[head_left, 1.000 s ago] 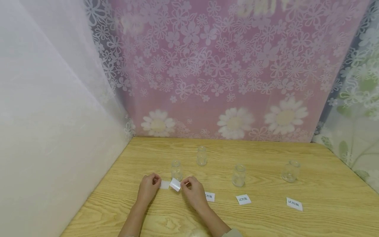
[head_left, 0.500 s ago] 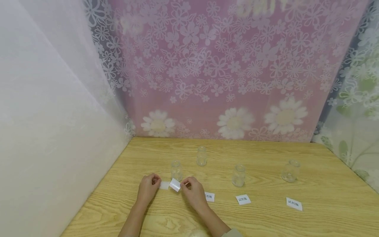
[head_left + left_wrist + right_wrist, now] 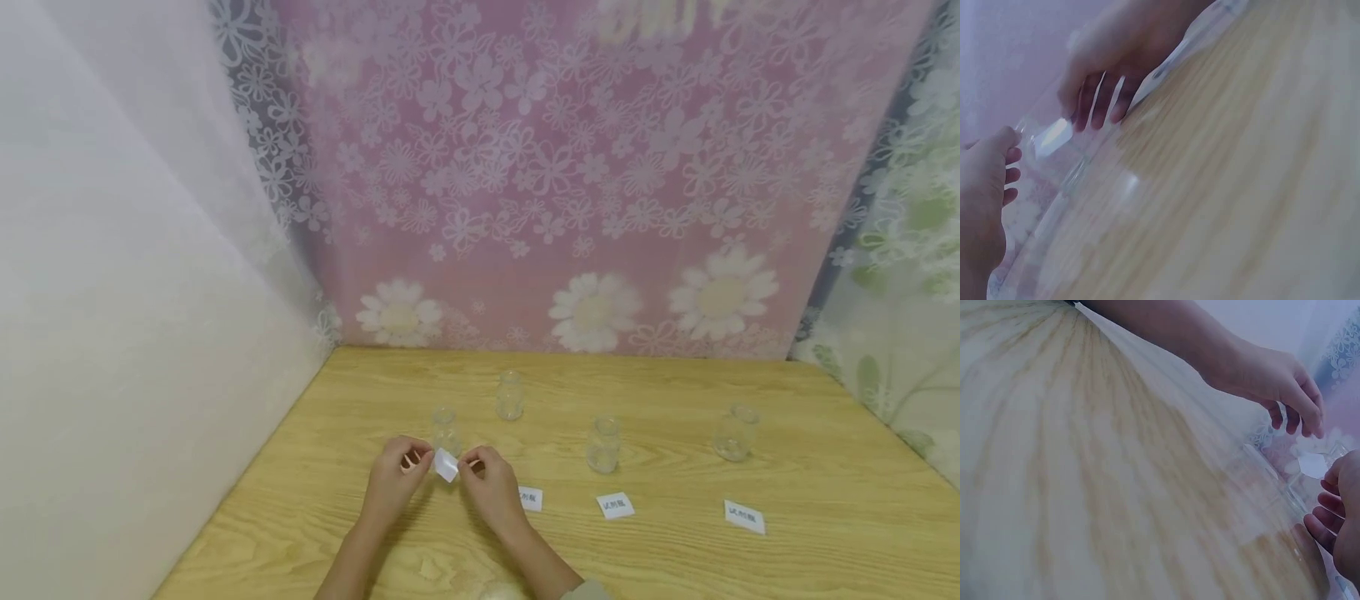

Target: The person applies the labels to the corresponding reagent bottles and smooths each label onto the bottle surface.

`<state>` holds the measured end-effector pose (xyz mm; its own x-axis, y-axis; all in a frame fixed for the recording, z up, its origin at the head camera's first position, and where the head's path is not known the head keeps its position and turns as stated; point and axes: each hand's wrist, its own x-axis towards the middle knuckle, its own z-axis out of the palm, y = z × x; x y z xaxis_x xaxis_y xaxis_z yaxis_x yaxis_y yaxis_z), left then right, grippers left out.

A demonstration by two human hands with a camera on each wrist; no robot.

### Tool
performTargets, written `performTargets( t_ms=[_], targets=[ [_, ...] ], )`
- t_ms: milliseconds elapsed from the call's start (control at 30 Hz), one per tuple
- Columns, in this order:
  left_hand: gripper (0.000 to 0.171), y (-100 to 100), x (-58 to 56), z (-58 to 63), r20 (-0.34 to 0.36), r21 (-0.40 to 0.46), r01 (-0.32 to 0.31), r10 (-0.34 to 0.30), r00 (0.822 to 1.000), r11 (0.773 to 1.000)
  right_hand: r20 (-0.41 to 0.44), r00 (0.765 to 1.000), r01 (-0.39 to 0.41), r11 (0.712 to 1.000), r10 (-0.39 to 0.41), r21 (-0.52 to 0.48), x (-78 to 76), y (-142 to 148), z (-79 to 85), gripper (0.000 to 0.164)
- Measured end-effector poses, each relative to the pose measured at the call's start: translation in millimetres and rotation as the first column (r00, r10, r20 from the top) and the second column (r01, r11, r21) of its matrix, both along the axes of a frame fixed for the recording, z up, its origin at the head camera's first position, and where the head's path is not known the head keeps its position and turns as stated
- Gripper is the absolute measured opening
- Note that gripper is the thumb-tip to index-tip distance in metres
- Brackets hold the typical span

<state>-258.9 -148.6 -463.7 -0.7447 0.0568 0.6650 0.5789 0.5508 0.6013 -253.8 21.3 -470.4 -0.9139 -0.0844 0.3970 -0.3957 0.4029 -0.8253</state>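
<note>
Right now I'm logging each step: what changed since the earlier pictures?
The left hand moved right, now close beside the white label; contact is unclear. The pale strip between them is no longer visible. The right hand still pinches the white label; the glass jars and printed labels stayed put.

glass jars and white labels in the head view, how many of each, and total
Glass jars: 4
White labels on the table: 3
White label held by the right hand: 1
Total: 8
</note>
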Motion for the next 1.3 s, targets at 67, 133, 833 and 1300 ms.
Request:
performTargets(
  t_ms=[67,133,833,1300],
  targets=[
    [0.008,6,3.4,2.4,0.005,-0.041,0.012,-0.012,1.0,0.999,-0.004,1.0,0.004,1.0,-0.004,-0.009,-0.8,1,0.9,0.005],
    [0.008,9,5.8,3.3,0.032,-0.066,-0.001,0.003,0.999,0.998,-0.01,1.0,0.0,1.0,0.0,-0.016,-1.5,1,1.1,0.004],
    [0.012,7,5.5,-3.1,0.229,-0.072,0.127,-0.108,0.968,0.989,0.026,0.987,-0.152,0.98,0.156,-0.129,4.1,-1,5.9,0.015],
    [0.014,8,5.2,-3.2,0.277,0.014,0.149,-0.147,0.949,0.989,0.029,0.984,-0.168,0.972,0.175,-0.164,8.3,-2,14.0,0.019]
  ],
)
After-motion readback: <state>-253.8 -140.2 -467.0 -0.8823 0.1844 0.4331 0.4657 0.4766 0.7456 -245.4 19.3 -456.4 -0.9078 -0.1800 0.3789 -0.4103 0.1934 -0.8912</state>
